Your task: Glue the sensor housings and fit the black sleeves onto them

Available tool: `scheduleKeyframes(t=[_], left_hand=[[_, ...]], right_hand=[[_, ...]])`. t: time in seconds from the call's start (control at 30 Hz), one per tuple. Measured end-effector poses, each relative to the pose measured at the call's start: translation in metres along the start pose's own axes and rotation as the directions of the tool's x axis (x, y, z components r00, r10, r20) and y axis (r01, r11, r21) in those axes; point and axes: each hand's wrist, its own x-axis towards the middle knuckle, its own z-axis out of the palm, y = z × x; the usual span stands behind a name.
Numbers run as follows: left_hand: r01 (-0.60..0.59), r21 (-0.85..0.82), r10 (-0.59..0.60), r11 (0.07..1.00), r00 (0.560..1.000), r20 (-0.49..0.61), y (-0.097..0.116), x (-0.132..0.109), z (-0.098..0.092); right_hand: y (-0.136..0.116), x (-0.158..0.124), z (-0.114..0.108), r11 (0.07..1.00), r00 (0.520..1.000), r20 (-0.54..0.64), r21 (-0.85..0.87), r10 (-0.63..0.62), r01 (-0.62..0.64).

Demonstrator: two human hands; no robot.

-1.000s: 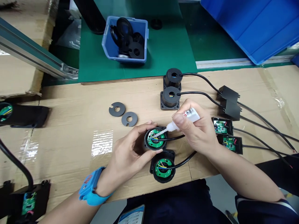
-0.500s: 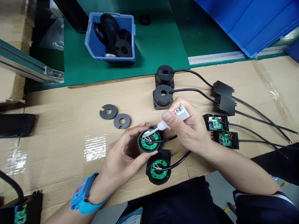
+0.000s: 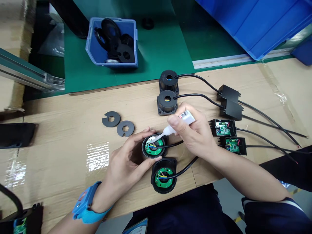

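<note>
My left hand (image 3: 126,162) curls round a round black housing (image 3: 154,147) with a green circuit ring and coloured wires inside, holding it on the cardboard. A small white glue bottle (image 3: 181,121) is pinched in my right hand (image 3: 195,133), its nozzle tip pointing down into the housing's open face. Just below lies a second open housing (image 3: 163,175) with the same green ring and a black cable. Two flat black ring covers (image 3: 118,123) lie to the left.
Two closed black housings (image 3: 167,92) stand behind, cabled to black boxes (image 3: 230,100). Two open boxes with green boards (image 3: 227,136) lie at right. A blue bin (image 3: 94,48) of black covers sits on the green mat. A blue crate (image 3: 255,22) fills the top right.
The view has shifted so everything sits slightly left and lower-left. Both hands keep their hold; the nozzle tip has moved a little over the green ring.
</note>
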Motion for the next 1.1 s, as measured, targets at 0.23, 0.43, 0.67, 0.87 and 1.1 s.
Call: scheduleKeyframes(t=[0.23,0.43,0.67,0.87,1.1], left_hand=[[-0.145,0.248,0.134,0.958,0.989,0.060,0.005,0.011,-0.027],[-0.219,0.632,0.355,0.744,0.930,-0.095,-0.009,0.017,-0.069],[-0.247,0.777,0.361,0.579,0.932,0.028,-0.036,0.020,-0.068],[-0.244,0.797,0.355,0.552,0.934,0.040,-0.043,0.020,-0.075],[-0.254,0.635,0.224,0.729,0.966,0.129,-0.042,0.007,-0.087]], right_hand=[[-0.002,0.005,-0.018,0.976,0.971,-0.216,0.210,0.106,-0.060],[-0.025,0.043,-0.050,0.997,0.968,-0.249,0.070,0.004,0.014],[-0.007,0.174,-0.060,0.941,0.977,0.007,-0.270,-0.212,0.206],[0.016,0.233,-0.042,0.885,0.974,0.186,-0.419,-0.132,0.201],[0.006,0.229,-0.055,0.836,0.982,0.136,-0.517,-0.129,0.181]])
